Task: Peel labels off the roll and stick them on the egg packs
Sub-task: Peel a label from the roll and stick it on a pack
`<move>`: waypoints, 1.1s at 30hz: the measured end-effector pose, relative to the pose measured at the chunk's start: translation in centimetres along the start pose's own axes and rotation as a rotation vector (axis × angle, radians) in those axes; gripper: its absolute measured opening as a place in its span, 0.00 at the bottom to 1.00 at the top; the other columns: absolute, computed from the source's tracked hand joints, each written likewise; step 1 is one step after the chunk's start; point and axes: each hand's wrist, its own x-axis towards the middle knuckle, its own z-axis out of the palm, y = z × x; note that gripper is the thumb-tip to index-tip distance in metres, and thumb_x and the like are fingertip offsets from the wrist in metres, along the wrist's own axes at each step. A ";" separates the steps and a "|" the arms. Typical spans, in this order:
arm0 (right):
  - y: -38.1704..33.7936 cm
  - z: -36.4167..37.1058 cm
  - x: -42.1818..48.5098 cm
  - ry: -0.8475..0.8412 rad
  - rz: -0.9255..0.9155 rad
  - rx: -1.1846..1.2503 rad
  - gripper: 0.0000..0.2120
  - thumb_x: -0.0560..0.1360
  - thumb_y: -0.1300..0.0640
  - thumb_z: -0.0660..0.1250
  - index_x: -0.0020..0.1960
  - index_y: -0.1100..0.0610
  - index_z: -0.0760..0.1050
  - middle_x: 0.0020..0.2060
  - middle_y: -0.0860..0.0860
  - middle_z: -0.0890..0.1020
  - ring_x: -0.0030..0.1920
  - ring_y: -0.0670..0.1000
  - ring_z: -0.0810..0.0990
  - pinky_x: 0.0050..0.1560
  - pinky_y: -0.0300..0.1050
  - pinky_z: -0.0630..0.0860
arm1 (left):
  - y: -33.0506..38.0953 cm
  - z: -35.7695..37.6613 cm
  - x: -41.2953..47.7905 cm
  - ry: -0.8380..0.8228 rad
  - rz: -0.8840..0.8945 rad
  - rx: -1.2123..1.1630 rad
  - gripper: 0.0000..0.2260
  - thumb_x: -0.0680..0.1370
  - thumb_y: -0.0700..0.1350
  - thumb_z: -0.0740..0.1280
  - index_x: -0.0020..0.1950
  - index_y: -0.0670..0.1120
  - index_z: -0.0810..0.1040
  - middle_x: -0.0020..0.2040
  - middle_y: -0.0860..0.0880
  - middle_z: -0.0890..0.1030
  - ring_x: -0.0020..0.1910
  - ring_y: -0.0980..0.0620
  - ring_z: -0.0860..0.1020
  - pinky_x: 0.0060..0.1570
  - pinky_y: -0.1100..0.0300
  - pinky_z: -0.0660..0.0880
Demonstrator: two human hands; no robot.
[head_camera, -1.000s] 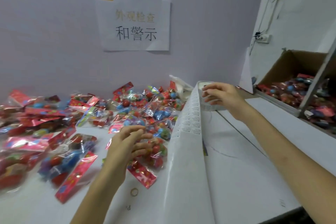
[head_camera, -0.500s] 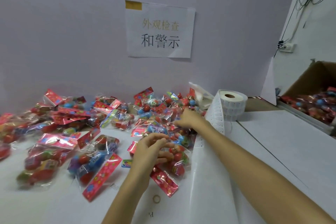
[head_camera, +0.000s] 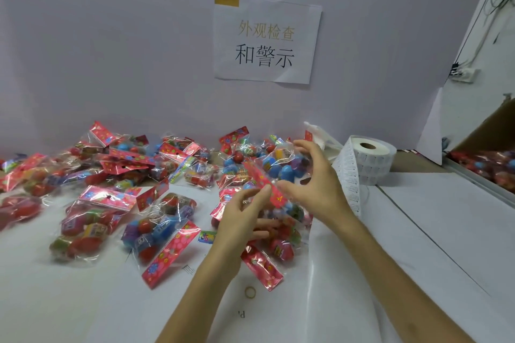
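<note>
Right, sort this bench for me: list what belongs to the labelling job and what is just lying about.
Job: label roll; its loose strip; held pack, in the grip of the right hand; other packs on the table.

Lying about: rubber band; wall sign; socket; coloured scrap.

Hands: two, left hand (head_camera: 239,220) and right hand (head_camera: 312,189). Label roll (head_camera: 370,160): one, with one unrolled strip (head_camera: 348,175). Egg packs (head_camera: 111,203): overlapping pile, well over a dozen, exact count unclear; plus one lifted egg pack (head_camera: 278,172). Paper sign (head_camera: 264,39): one. Rubber band (head_camera: 250,292): one. Cardboard box (head_camera: 485,131): one. Wall socket (head_camera: 464,75): one.
</note>
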 end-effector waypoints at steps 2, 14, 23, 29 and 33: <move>-0.6 0.6 -1.8 0.011 -0.054 0.123 0.39 0.67 0.54 0.83 0.70 0.42 0.66 0.63 0.38 0.74 0.62 0.40 0.76 0.55 0.32 0.77 | 0.0 0.1 -0.2 -0.024 -0.030 -0.041 0.29 0.71 0.64 0.74 0.66 0.51 0.75 0.57 0.46 0.84 0.47 0.46 0.87 0.45 0.54 0.84; -0.3 1.9 -3.8 -0.048 0.063 0.532 0.22 0.72 0.58 0.77 0.63 0.49 0.75 0.50 0.54 0.81 0.51 0.52 0.83 0.51 0.46 0.82 | 0.4 -1.3 0.2 0.371 0.228 -0.223 0.17 0.74 0.49 0.75 0.60 0.44 0.80 0.51 0.45 0.86 0.49 0.50 0.86 0.41 0.62 0.80; 0.1 1.5 -3.6 -0.204 0.203 0.539 0.12 0.76 0.50 0.72 0.57 0.52 0.80 0.53 0.51 0.84 0.54 0.52 0.84 0.48 0.48 0.83 | 0.4 -1.7 0.4 0.410 0.341 -0.145 0.02 0.79 0.41 0.71 0.46 0.47 0.81 0.37 0.55 0.85 0.39 0.58 0.83 0.36 0.65 0.79; -0.2 2.3 -4.2 -0.273 0.163 0.507 0.17 0.73 0.47 0.72 0.57 0.56 0.80 0.50 0.56 0.85 0.54 0.56 0.83 0.52 0.45 0.80 | 0.3 -1.2 0.2 0.366 0.436 -0.092 0.11 0.76 0.37 0.74 0.46 0.53 0.79 0.34 0.54 0.84 0.37 0.55 0.84 0.35 0.68 0.78; -0.2 2.3 -4.2 -0.314 0.213 0.574 0.17 0.72 0.50 0.73 0.59 0.56 0.80 0.48 0.55 0.85 0.51 0.51 0.84 0.50 0.44 0.80 | 0.3 -1.1 0.0 0.355 0.455 -0.061 0.14 0.75 0.39 0.75 0.49 0.57 0.77 0.34 0.53 0.84 0.37 0.57 0.84 0.35 0.69 0.77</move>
